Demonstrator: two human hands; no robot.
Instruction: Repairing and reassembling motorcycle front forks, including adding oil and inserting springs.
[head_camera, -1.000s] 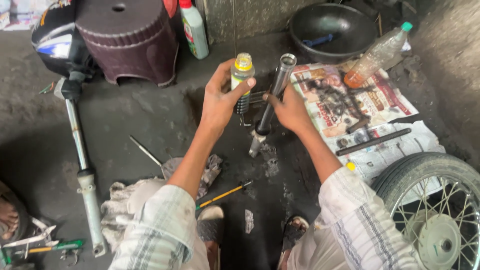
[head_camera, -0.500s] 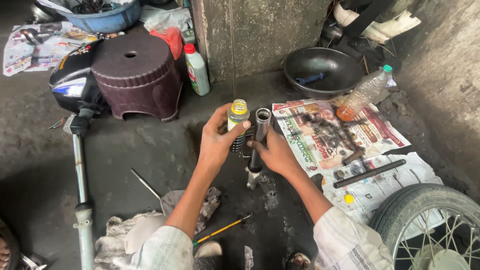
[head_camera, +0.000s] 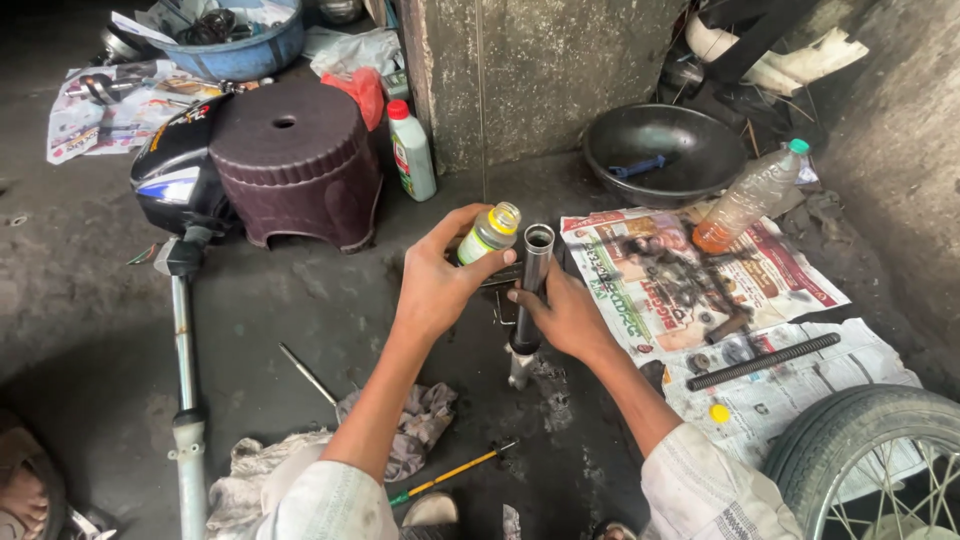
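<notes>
My left hand (head_camera: 436, 284) grips a small bottle (head_camera: 487, 233) with a yellow open neck, tilted toward the open top of a grey metal fork tube (head_camera: 535, 262). The tube stands upright on the dark floor. My right hand (head_camera: 566, 312) is wrapped around its middle, holding it steady. Bottle mouth and tube mouth are close together, a small gap apart.
A second fork leg (head_camera: 184, 372) lies at left beside a dark purple stool (head_camera: 292, 162). A white-green oil bottle (head_camera: 411, 151) stands by the wall. Newspaper (head_camera: 780, 290) carries small parts, a long spring (head_camera: 763, 361) and a plastic bottle (head_camera: 749, 196). A black pan (head_camera: 661, 150), a wheel (head_camera: 878, 464), rags (head_camera: 411, 437) and a screwdriver (head_camera: 452, 473) are nearby.
The view has tilted upward, showing more of the wall and the blue basin. Both hands keep their hold; the bottle now leans more toward the tube's top.
</notes>
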